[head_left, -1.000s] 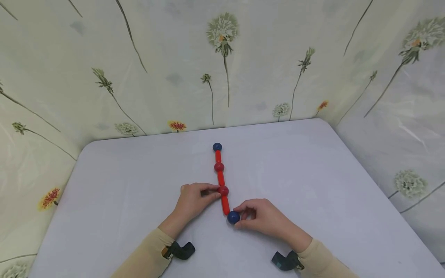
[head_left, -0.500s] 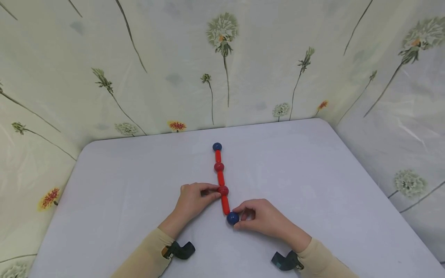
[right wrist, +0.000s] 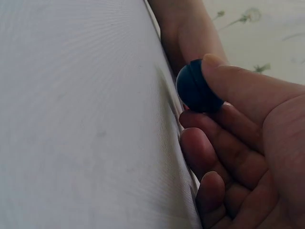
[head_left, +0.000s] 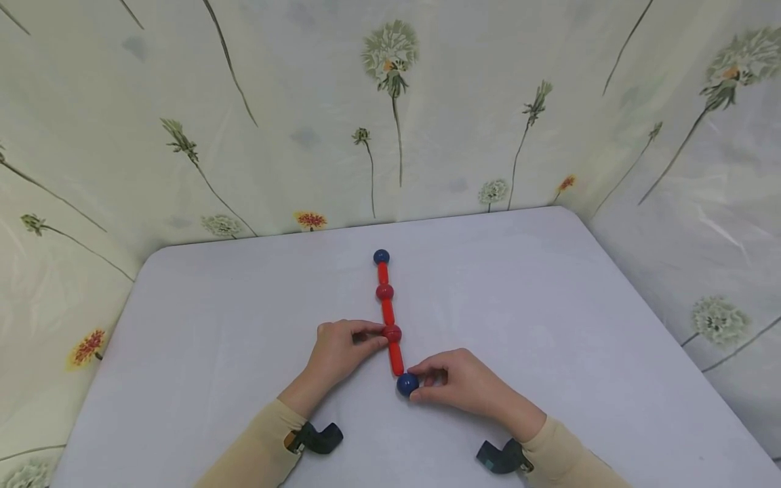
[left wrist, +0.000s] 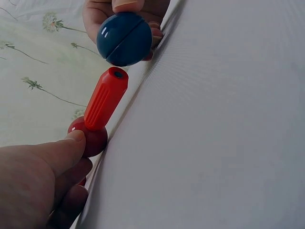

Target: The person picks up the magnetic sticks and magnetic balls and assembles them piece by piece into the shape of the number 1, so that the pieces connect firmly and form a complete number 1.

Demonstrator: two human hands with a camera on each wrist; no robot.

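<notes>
A line of red rods and balls runs down the middle of the table in the head view. At its far end is a blue ball (head_left: 381, 257); a red ball (head_left: 384, 292) sits between the two farther rods. My left hand (head_left: 342, 349) pinches the nearer red ball (head_left: 393, 334) between thumb and fingers. From that ball a ridged red rod (left wrist: 106, 98) points toward me, its free end showing a small dark hole. My right hand (head_left: 457, 384) pinches a blue ball (left wrist: 125, 39) by that end; a narrow gap shows between them in the left wrist view.
The table (head_left: 244, 305) has a white cover and rounded far corners. Behind it and at both sides hangs a pale curtain (head_left: 451, 135) printed with dandelions. Dark wrist devices (head_left: 321, 439) sit at both cuffs, close over the tabletop.
My right hand has shifted the blue ball slightly left and toward me, bringing it more in line with the rod's end. The left hand keeps its hold on the red ball.
</notes>
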